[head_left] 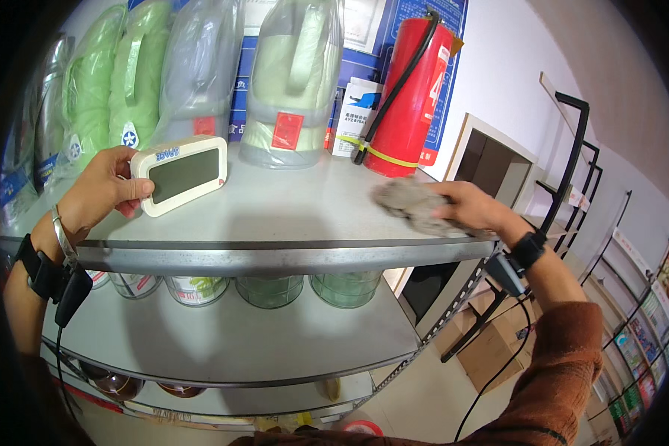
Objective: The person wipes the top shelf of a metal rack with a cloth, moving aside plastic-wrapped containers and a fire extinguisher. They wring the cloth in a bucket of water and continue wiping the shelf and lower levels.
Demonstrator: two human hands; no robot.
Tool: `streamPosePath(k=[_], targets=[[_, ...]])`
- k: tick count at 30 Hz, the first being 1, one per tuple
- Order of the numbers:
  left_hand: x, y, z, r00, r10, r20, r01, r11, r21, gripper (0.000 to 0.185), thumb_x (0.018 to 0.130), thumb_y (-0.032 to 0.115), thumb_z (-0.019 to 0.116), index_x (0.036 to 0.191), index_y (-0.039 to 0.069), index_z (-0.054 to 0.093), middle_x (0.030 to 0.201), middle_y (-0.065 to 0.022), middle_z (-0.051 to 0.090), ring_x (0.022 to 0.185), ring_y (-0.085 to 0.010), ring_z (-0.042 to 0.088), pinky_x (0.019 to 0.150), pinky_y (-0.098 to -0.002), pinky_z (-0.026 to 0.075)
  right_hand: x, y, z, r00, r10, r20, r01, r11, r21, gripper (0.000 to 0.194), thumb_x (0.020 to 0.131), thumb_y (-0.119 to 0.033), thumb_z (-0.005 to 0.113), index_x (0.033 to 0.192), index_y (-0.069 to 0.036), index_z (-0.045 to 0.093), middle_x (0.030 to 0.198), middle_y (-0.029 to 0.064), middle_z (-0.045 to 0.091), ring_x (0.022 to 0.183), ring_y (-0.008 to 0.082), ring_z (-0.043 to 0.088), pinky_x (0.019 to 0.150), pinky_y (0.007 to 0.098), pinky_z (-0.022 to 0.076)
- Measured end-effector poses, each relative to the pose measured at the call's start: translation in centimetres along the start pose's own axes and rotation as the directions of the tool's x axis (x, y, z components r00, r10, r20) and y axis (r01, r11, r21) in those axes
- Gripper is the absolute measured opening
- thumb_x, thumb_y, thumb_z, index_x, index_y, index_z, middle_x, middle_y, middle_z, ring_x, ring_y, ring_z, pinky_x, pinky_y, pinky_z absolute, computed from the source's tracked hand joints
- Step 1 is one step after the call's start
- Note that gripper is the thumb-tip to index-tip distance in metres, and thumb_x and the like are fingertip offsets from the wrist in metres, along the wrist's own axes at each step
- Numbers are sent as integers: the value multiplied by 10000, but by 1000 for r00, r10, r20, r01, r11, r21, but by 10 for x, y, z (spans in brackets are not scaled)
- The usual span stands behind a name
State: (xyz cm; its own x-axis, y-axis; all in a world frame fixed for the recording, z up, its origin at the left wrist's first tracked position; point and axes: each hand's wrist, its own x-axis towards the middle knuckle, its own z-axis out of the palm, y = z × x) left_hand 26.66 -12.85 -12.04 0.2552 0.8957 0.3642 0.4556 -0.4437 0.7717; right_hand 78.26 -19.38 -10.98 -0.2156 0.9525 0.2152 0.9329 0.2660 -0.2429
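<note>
My left hand [114, 181] grips the left end of a white digital clock [184, 173] with a dark, blank display. The clock is tilted above the top shelf [290, 206] of a metal rack. At the right end of that shelf, my right hand [471, 206] holds a crumpled grey cloth [410, 200], blurred and low over the surface near the front edge. Just behind the cloth stands a red fire extinguisher [404, 95] with a black hose and a yellow band. Both wrists carry black straps with devices and cables.
Plastic-wrapped kettles [290, 83] line the back of the top shelf, beside a small white box [357, 120]. Glass jars [345, 290] and tins [198, 290] stand on the shelf below. To the right are a cardboard box [488, 351] and a black-framed rack [563, 167].
</note>
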Motion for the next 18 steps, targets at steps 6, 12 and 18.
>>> streamPosePath(k=[6, 12, 18], targets=[[0, 1, 1, 1000, 7, -24, -7, 1000, 14, 466, 806, 189, 758, 1142, -63, 556, 868, -76, 628, 700, -128, 581, 584, -251, 496, 76, -110, 48, 903, -393, 174, 407, 912, -48, 512, 942, -211, 570, 1427, -144, 419, 1245, 206, 566, 1171, 326, 533, 1008, 400, 403], [0, -2, 3, 998, 46, -39, -44, 998, 38, 439, 811, 168, 743, 1129, -75, 563, 853, -87, 618, 686, -133, 574, 566, -260, 484, 63, -71, 24, 873, -410, 265, 381, 911, 155, 515, 911, -137, 593, 1400, -86, 440, 1265, 168, 560, 1196, 287, 511, 1048, 387, 372], [0, -4, 2, 999, 41, -22, -41, 999, 24, 434, 810, 168, 735, 1136, -58, 561, 868, -83, 617, 671, -121, 566, 570, -249, 477, -30, 23, -39, 944, 107, 313, -168, 971, 173, 541, 734, 91, 608, 1255, -54, 601, 1168, 62, 634, 1124, 184, 548, 1034, 317, 381]])
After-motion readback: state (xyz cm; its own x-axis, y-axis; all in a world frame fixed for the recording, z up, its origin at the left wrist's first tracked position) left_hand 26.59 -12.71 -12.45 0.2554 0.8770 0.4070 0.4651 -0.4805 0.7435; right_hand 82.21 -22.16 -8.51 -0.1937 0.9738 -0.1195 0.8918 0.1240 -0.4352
